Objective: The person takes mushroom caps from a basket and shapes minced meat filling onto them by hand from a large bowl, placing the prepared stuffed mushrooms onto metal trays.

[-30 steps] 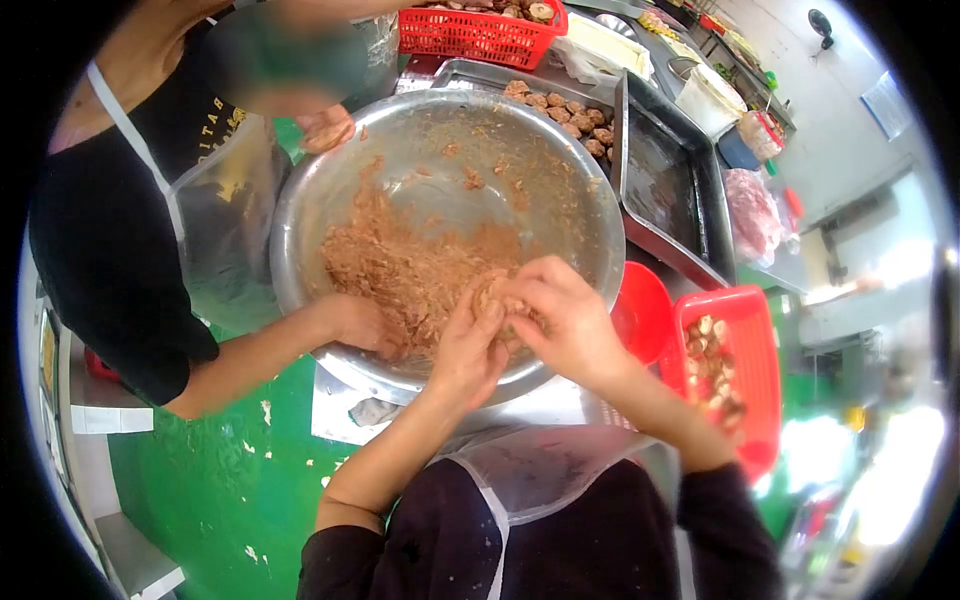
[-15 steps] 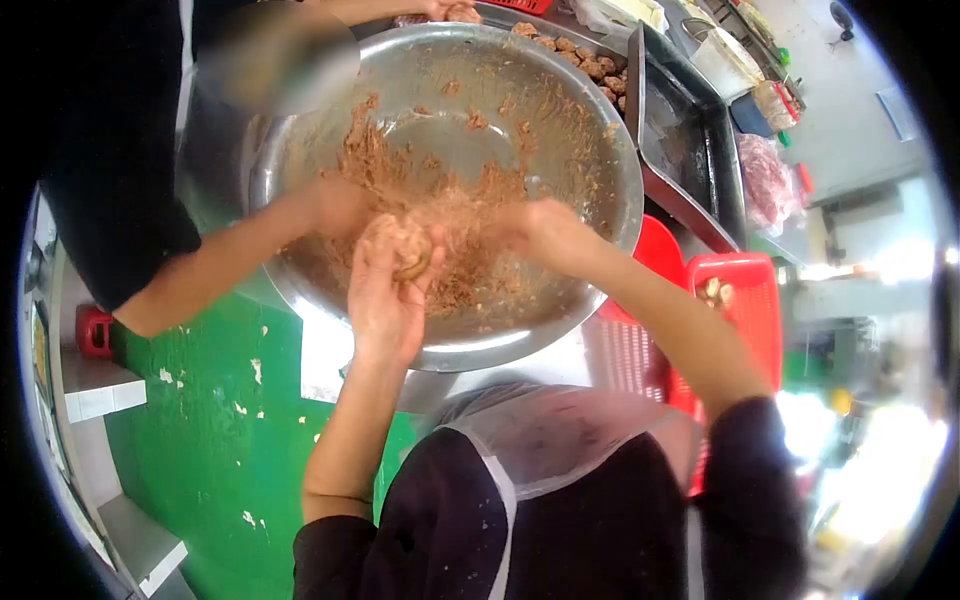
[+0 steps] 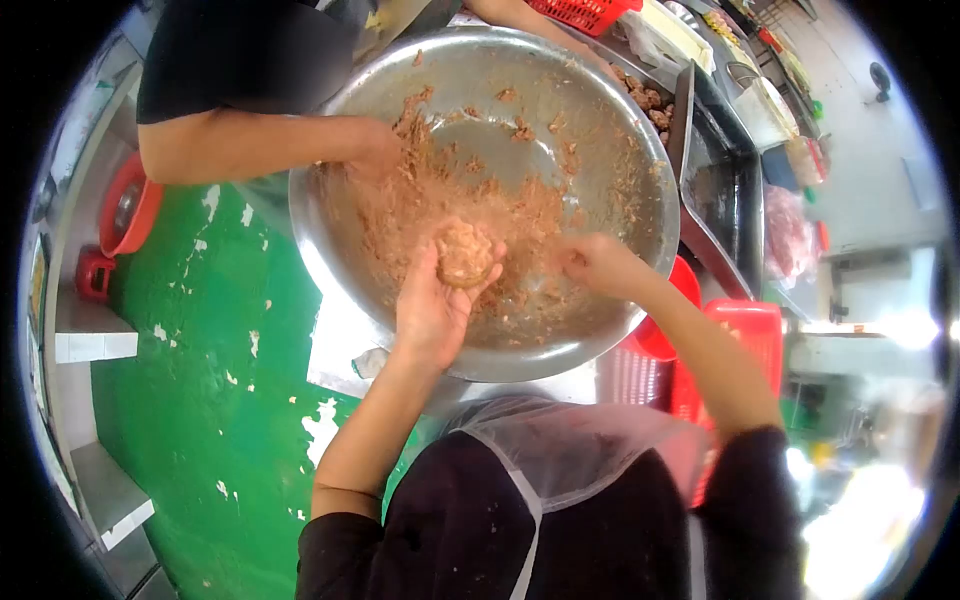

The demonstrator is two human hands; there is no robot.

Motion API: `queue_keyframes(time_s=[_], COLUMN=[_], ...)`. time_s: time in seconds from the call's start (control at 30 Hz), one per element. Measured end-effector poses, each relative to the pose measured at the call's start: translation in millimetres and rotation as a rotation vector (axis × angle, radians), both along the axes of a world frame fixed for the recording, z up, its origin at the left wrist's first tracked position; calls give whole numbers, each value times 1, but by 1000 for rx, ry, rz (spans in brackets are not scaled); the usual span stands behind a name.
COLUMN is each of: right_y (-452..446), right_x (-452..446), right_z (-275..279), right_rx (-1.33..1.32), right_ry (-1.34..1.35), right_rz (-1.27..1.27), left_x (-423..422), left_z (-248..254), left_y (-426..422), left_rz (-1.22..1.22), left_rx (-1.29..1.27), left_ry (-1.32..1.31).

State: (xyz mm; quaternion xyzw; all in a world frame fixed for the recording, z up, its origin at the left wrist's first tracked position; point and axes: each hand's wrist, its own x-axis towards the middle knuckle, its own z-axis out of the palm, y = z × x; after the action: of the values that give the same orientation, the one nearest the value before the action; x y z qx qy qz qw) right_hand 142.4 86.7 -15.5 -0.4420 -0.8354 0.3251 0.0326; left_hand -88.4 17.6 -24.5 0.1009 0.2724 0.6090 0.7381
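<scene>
My left hand [image 3: 440, 305] cups a round ball of minced meat mixture [image 3: 464, 252], palm up, over the near part of a large steel bowl [image 3: 480, 365]. A brownish edge shows under the ball; I cannot tell what it is. My right hand [image 3: 605, 265] hangs inside the bowl's right side with its fingers curled together. What they hold, if anything, does not show. Loose meat mixture [image 3: 385, 225] is spread over the bowl's bottom and wall. A co-worker's hand [image 3: 370, 150] reaches into the mixture from the left.
The co-worker's other arm [image 3: 540, 25] stretches behind the bowl towards a tray of meatballs [image 3: 650, 100]. A dark metal tray [image 3: 715, 180] stands at the right. Red baskets [image 3: 745, 325] are by my right arm. Green floor [image 3: 200, 350] lies at the left.
The view has shifted. My left hand now shows the ball more openly, and my right hand has moved away from it to the right. The co-worker's other arm reaches farther right.
</scene>
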Motion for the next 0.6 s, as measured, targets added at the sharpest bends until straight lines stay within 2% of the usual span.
queue_keyframes(time_s=[0.07,0.17,0.27,0.37,0.47,0.57,0.6], right_y=[-19,-45,-50,-60,-71,-73,-71], right_x=[-18,-36,-36,-32,-24,-14,-16], right_z=[47,65,58,74,86,106,102], right_rx=[-93,-196,199,245,343,323,480], right_ry=[190,639,330,203,289,410,441], right_rz=[-300,-385,-252,-289,-183,-291,-268], left_x=[11,34,53,60,58,58,59], left_z=[-2,7,12,19,16,30,26], left_y=[1,1,-2,-13,-16,-18,-18], left_rz=[-59,-111,-186,-199,-232,-248,-261], left_rx=[6,-49,43,171,181,165,192], left_ry=[4,1,-4,206,154,62,48])
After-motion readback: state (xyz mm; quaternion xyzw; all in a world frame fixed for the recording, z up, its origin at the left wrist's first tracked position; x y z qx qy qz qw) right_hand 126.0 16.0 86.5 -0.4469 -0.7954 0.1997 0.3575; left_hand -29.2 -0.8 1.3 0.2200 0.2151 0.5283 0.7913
